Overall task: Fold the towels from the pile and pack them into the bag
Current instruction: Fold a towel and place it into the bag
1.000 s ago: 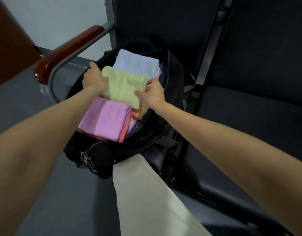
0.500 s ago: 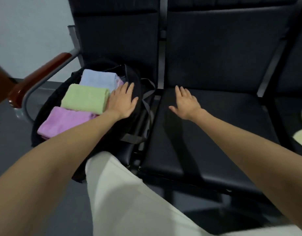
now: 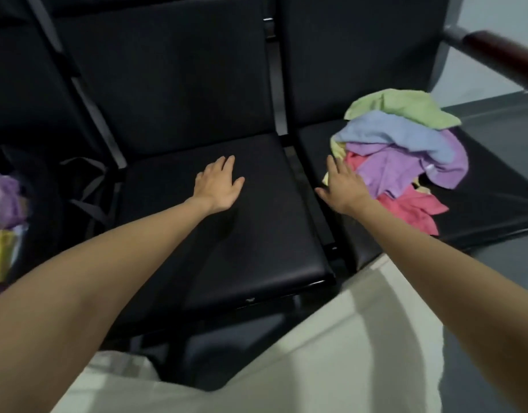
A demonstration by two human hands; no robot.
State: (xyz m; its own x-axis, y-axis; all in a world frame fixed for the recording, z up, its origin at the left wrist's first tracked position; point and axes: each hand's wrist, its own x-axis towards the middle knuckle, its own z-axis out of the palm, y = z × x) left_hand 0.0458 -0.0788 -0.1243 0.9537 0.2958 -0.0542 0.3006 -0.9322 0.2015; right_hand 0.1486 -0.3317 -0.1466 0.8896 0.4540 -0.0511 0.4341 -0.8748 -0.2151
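A loose pile of towels in green, blue, purple, pink and pale yellow lies on the right-hand seat. My right hand is open, fingers spread, its fingertips at the pile's left edge, holding nothing. Over the black middle seat hovers my left hand, open and empty. The black bag sits on the left seat at the frame's edge, with folded towels in purple and yellow blurred inside it.
Three black padded seats stand in a row with dark backrests. A wooden armrest on a metal bar rises at the far right. My pale trouser leg fills the foreground. Grey floor shows at right.
My view has swung right from the bag to the towel pile. Both hands left the packed towels and moved right, the right one reaching the pile's edge.
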